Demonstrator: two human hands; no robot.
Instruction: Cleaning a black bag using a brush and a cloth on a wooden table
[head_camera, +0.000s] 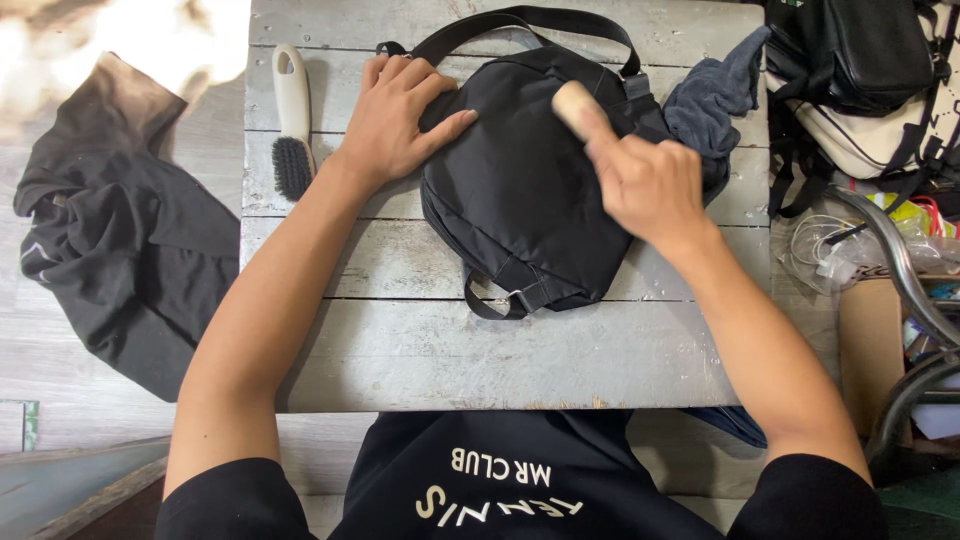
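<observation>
Pressing flat on the black bag (525, 190), the left hand (400, 120) lies open, fingers spread over its upper left corner. The bag rests mid-table (400, 350), long axis running away from the person. The right hand (645, 180) is clenched around a pale wooden handle (573, 103), blurred, over the bag's right side. A white-handled brush (292, 120) lies just left, a grey cloth (715, 95) right.

A single head-worn camera looks almost straight down from close above the weathered grey plank table (420, 350), its near edge by the wearer's chest. Both forearms enter from the bottom; floor shows left, clutter right.
</observation>
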